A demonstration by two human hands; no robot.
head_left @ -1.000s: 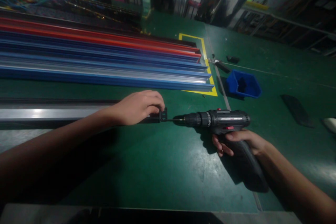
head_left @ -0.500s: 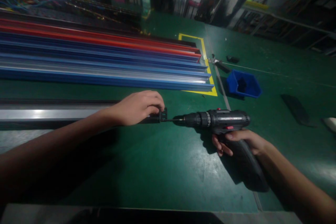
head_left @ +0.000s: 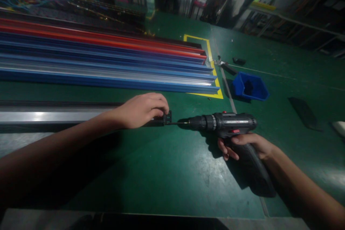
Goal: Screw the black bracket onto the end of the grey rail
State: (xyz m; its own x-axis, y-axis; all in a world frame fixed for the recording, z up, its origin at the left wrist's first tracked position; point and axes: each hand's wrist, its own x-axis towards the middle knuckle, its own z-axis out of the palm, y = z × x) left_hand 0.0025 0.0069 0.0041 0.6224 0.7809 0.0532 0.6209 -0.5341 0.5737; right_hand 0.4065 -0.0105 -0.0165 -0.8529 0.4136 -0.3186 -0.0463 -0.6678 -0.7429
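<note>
My right hand (head_left: 242, 145) is wrapped round the grip of a black cordless drill (head_left: 229, 122), which lies level and points left. Its long thin bit (head_left: 178, 123) reaches the small black end cap (head_left: 168, 118) at the right end of a long black and silver metal profile (head_left: 54, 116). Over that end lies my left hand (head_left: 145, 109), its fingers curled down and closed on the end cap. The fingertips are partly hidden, and whether the bit sits in a screw head cannot be made out.
Beyond the profile lie several long blue channels (head_left: 107, 72) and a red one (head_left: 107, 37), their ends inside yellow tape (head_left: 211, 95). A blue bin (head_left: 252, 86) with dark contents stands behind the drill. A dark flat object (head_left: 303, 111) lies at right; a tool (head_left: 226, 66) lies near the tape.
</note>
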